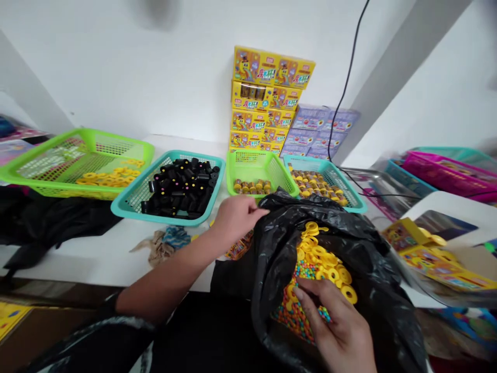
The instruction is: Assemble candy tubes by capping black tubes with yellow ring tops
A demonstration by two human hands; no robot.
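Observation:
My left hand (241, 213) is closed in a pinch at the left rim of a black plastic bag (272, 243). Inside the bag lie yellow plastic ring-shaped pieces (320, 254) and a mass of small multicoloured beads or candies (297, 313). My right hand (341, 324) reaches into the bag, thumb and forefinger pressed together just above the beads. A yellow piece touches or lies right beside those fingertips; whether they hold it is unclear. Beneath my left wrist, a patterned wrapper pile (238, 248) is partly hidden.
Behind the bag stand a teal basket of black cylinders (116, 204), a green basket with small jars (289, 184) and a teal basket of jars (359, 204). Yellow boxes (267, 98) are stacked at the wall. A black cable (344, 88) hangs down. A clear bin (417, 287) sits right.

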